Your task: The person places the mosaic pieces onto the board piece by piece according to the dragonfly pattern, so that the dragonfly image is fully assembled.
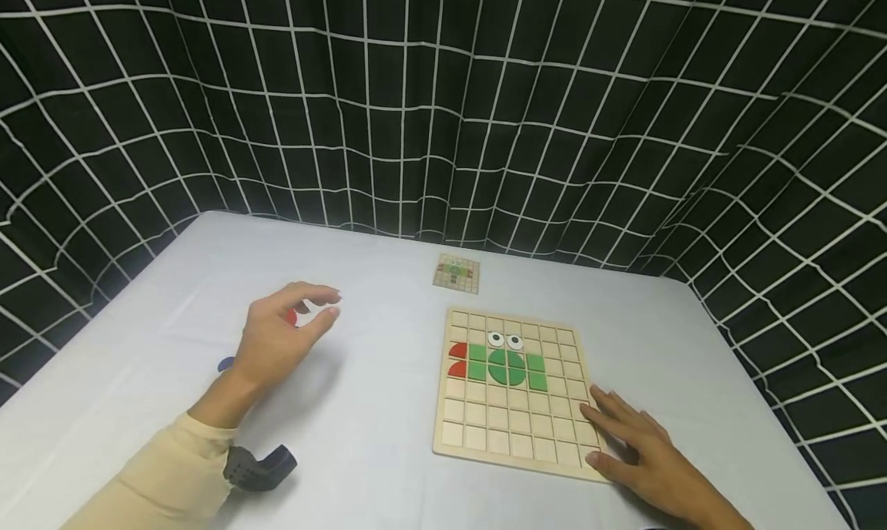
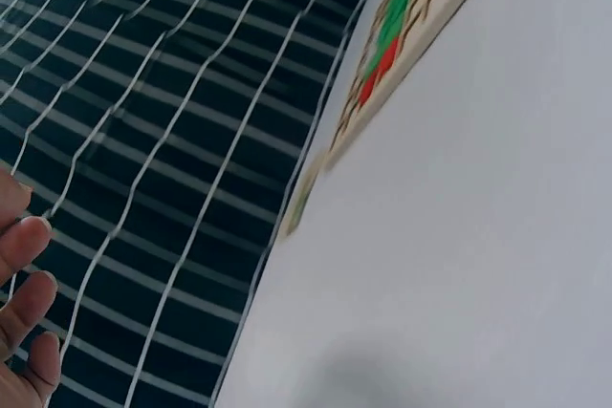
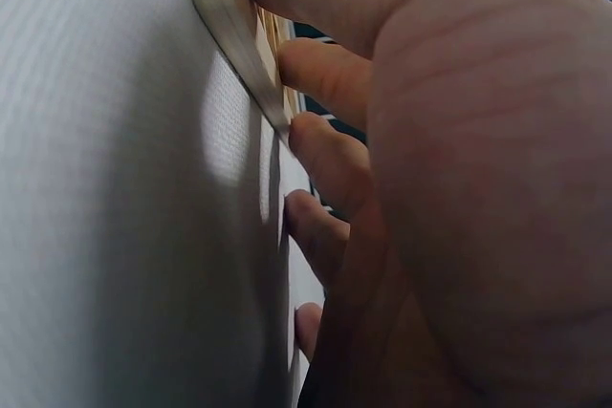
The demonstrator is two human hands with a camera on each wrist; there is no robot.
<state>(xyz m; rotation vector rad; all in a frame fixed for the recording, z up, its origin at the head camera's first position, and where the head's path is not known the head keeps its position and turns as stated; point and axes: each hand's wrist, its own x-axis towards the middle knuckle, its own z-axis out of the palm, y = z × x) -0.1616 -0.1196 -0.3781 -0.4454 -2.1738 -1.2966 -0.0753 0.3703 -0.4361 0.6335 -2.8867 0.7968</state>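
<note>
Two red pieces [image 1: 458, 350], a band of green pieces [image 1: 497, 357] and a pair of eye discs [image 1: 495, 338] lie on a gridded wooden board [image 1: 478, 437] between the middle and right edge of a white table [image 1: 388, 376]. Toward the table's left edge, a person's left hand [image 1: 273, 341] hovers, its grip parted, thumb and forefinger tips apart with nothing seen between them; a red shape [image 1: 291, 316] and a blue shape [image 1: 225, 363] show partly behind that arm. The right hand [image 1: 647, 453], fingers spread and grasping nothing, rests at the board's near right corner. A patterned card [image 1: 457, 273] lies by the table's far edge. Good handling here likely means light pressure at that corner so the grid does not skew, a fingertip pinch on a thin piece's rim, and a level set-down inside one cell.
</note>
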